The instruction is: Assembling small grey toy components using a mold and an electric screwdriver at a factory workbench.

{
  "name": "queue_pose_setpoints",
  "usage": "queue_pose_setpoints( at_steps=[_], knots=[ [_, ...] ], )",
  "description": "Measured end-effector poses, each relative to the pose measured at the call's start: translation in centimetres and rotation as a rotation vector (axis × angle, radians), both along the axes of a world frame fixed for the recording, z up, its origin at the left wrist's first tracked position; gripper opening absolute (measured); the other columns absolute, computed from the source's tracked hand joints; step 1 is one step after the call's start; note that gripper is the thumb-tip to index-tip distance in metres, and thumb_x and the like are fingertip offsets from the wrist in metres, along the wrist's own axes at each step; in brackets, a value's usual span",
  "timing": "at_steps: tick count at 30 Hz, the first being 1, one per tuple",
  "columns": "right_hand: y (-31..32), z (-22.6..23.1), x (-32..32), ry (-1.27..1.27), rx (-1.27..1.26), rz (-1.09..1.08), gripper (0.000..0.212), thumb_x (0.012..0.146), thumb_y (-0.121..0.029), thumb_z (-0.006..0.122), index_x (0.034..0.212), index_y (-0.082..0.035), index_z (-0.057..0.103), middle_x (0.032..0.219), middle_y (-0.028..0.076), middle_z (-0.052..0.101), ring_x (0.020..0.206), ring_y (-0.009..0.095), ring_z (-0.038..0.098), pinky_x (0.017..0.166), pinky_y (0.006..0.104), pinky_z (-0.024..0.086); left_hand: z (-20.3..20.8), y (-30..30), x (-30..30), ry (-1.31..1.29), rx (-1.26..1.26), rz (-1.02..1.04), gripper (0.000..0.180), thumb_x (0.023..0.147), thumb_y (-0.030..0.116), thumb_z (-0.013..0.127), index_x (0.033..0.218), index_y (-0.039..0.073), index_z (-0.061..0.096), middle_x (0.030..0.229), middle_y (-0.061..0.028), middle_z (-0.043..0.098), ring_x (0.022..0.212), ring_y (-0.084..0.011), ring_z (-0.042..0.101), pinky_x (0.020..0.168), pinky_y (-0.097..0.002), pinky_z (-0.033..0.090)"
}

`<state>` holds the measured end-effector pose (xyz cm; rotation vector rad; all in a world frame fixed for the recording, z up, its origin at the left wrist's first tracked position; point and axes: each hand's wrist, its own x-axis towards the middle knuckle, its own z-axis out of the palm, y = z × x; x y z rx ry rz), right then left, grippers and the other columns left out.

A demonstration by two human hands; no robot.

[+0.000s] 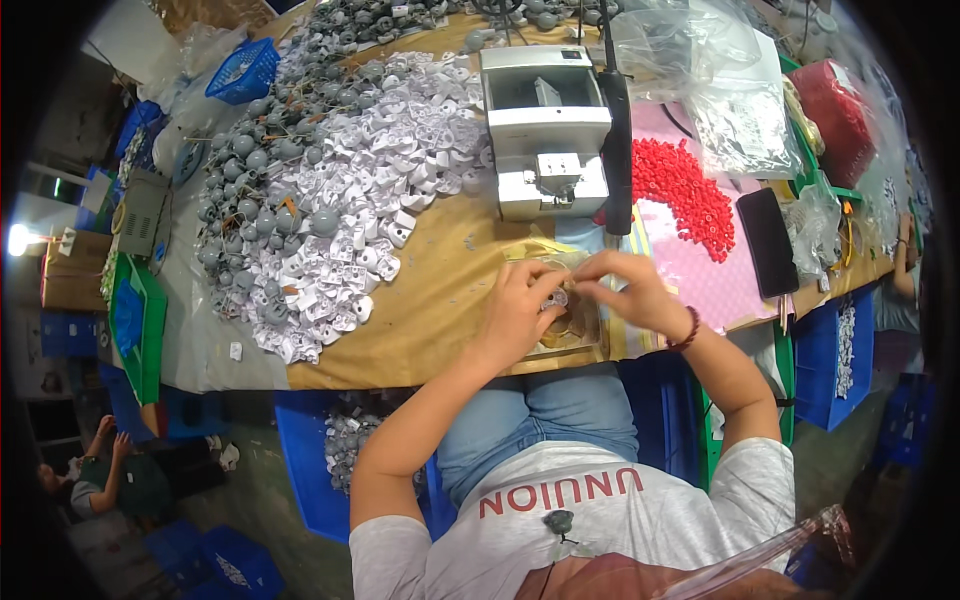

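My left hand (515,312) and my right hand (636,290) meet over a shallow clear tray (585,354) at the near edge of the table. The fingertips of both hands are pinched together around something small, mostly hidden by the fingers. A small clear or whitish piece shows just under the left thumb and forefinger, too small to name. Right behind my hands stands a white and grey bench machine (548,130) with a small metal fixture (558,175) on its front.
A heap of white plastic parts (370,160) and grey round parts (240,165) spreads over the left side. Small red parts (685,200) lie on a pink sheet (680,275) at right, beside a black phone (767,243). Blue bins (310,470) stand below the table edge.
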<state>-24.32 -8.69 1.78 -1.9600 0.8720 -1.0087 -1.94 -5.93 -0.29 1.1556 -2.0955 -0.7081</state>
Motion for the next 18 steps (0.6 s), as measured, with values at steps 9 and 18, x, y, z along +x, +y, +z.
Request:
queue_pose_setpoints(
  at_steps=[9, 18],
  knots=[
    [1.0, -2.7, 2.8, 0.351, -0.544, 0.062, 0.02, 0.076, -0.012, 0.079, 0.088, -0.007, 0.064, 0.096, 0.007, 0.063, 0.095, 0.027, 0.06, 0.079, 0.0388, 0.049, 4.7, -5.7, 17.7, -0.33, -0.507, 0.66, 0.02, 0.084, 0.01, 0.072, 0.102, 0.005, 0.064, 0.102, -0.0131, 0.062, 0.101, -0.0327, 0.056, 0.092, -0.0446, 0.041],
    [1.5, -2.3, 2.2, 0.294, -0.388, 0.022, 0.029, 0.077, -0.007, 0.079, 0.103, -0.005, 0.066, 0.106, 0.01, 0.062, 0.102, 0.031, 0.061, 0.088, 0.0413, 0.05, 4.9, -10.4, 26.6, -0.907, -0.448, 0.891, 0.014, 0.084, 0.014, 0.07, 0.095, 0.008, 0.065, 0.099, -0.0084, 0.063, 0.1, -0.0339, 0.057, 0.082, -0.0492, 0.049]
  ],
)
